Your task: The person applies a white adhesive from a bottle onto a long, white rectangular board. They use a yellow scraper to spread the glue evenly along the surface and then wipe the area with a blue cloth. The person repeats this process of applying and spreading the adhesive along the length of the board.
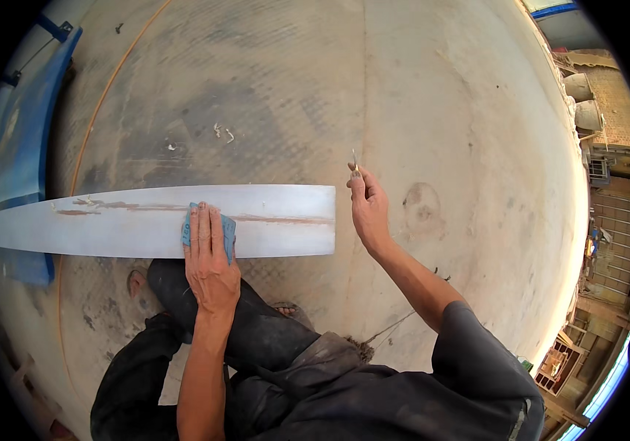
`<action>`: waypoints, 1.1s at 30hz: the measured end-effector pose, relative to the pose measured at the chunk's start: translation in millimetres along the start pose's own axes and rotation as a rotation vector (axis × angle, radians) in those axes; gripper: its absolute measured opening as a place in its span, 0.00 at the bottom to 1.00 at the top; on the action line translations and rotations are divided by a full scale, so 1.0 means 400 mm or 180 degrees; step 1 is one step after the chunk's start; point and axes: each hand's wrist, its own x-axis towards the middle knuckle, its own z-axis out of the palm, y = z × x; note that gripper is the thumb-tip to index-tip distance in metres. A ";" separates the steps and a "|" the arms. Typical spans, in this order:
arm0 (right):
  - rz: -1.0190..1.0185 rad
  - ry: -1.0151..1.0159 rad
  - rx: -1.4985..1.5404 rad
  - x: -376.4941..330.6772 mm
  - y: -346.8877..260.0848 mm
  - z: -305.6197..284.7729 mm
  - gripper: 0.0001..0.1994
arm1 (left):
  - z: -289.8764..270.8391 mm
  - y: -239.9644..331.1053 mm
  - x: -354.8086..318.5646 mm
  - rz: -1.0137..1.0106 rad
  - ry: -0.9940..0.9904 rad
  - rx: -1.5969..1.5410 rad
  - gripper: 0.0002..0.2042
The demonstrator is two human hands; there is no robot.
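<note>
A long white board [293,202] tapers toward the left and lies across in front of me, with a brown streak along its length. My left hand [212,275] presses a folded sheet of blue sandpaper [228,231] onto the board, its fingers lying along the sheet. Past the board's square right end, my right hand [368,206] is raised in a pinch. Between thumb and fingers it holds a small thin stick [354,156] with a pale tip, too small to name surely. It touches neither the board nor the sandpaper.
Part of the board rests over a blue panel or stand [28,147] at the left. An orange hose [102,99] runs along the dusty concrete floor [432,88] and passes under the board. Pale scraps [223,133] lie beyond the board. Round containers [587,114] stand at the far right.
</note>
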 end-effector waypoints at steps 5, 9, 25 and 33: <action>-0.0215 -0.0148 -0.0142 0.050 -0.027 0.126 0.16 | 0.096 0.144 -0.030 0.0523 -0.0065 -0.0589 0.29; -0.0678 -0.0101 -0.0737 0.053 -0.035 0.144 0.14 | -0.034 -0.058 0.003 0.0062 0.0309 -0.0324 0.30; -0.0676 -0.0353 -0.1161 0.055 -0.047 0.139 0.13 | -0.053 -0.207 0.000 -0.0715 0.0960 0.0230 0.32; -0.0678 -0.0352 -0.1365 0.032 -0.064 0.151 0.14 | -0.107 -0.319 0.027 -0.1086 0.1293 0.0380 0.26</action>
